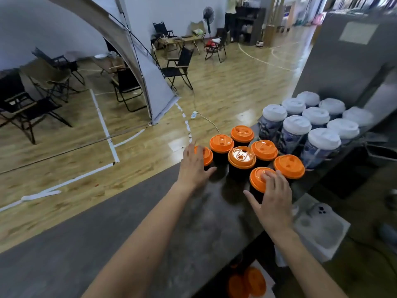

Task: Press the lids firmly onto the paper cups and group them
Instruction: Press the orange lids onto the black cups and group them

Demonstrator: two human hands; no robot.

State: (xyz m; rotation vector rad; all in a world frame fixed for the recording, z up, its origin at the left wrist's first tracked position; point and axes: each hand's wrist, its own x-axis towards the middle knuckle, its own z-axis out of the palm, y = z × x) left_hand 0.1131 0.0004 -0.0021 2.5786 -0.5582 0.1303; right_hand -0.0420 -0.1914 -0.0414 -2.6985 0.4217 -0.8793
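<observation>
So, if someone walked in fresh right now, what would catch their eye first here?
The cluster of orange-lidded cups stands out first, bright in the middle of the dark counter. The left hand lies over the leftmost lid, and the right hand has its fingers on the nearest one. Behind them to the right stands a tight group of white-lidded cups.

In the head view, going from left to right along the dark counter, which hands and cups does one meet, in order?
left hand on the leftmost orange lid → glossy orange lid → right hand pressing the nearest orange lid → nearest white-lidded cup
</observation>
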